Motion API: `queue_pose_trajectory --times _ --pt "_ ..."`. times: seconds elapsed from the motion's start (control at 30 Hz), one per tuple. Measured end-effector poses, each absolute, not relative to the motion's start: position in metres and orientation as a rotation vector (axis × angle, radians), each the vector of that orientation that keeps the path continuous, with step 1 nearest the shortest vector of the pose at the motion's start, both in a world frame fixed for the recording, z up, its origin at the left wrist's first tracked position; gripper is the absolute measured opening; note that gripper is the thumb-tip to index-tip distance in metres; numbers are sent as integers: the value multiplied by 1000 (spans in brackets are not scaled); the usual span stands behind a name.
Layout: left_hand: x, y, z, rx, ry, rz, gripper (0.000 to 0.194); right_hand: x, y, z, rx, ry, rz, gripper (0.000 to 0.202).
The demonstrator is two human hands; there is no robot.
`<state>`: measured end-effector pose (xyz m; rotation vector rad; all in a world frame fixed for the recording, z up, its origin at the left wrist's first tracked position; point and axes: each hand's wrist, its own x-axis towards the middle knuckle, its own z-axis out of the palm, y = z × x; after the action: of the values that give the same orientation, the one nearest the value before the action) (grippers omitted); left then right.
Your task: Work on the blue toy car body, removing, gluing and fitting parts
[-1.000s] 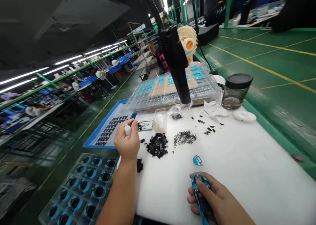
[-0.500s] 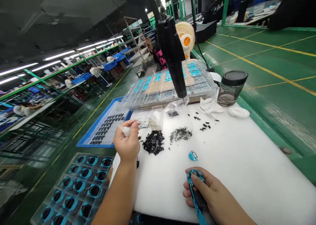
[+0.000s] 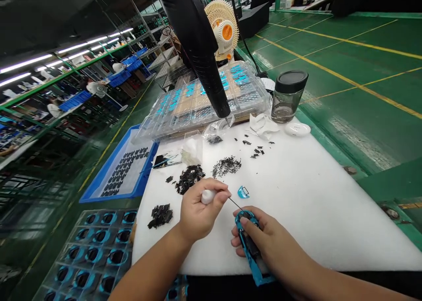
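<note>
My left hand [image 3: 202, 211] is closed round a white-handled tool [image 3: 207, 197] with a thin, dark, needle-like shaft. Its tip reaches the upper end of a glossy blue housing [image 3: 252, 266] with black parts inside. My right hand [image 3: 268, 237] grips that housing, thumb pressed on its inner face. Just beyond it, a small curved blue piece [image 3: 243, 192] lies on the white foam surface [image 3: 306, 195]. Near my left hand are a pile of black flat pieces [image 3: 190, 178], a smaller black pile [image 3: 160, 216] and a scatter of tiny dark screws [image 3: 227, 166].
An electric screwdriver [image 3: 207, 67] hangs over the table. Behind it are a clear compartment tray [image 3: 184, 122] with blue pieces and a fan [image 3: 224, 30]. A lidded jar [image 3: 288, 98] and white dish [image 3: 297, 129] stand right; a blue tray [image 3: 86, 198] lies left.
My left hand has come right and down from beside the black pile, bringing the tool's tip to the blue housing. My right hand still holds the housing. The view has shifted slightly.
</note>
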<state>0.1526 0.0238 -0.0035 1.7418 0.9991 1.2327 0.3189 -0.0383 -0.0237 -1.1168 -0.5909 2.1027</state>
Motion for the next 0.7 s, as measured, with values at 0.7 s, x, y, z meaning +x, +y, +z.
queue_pose_trajectory --times 0.7 --pt "151 26 -8 1759 956 1294 14 319 -37 -25 -1121 -604 2107 24"
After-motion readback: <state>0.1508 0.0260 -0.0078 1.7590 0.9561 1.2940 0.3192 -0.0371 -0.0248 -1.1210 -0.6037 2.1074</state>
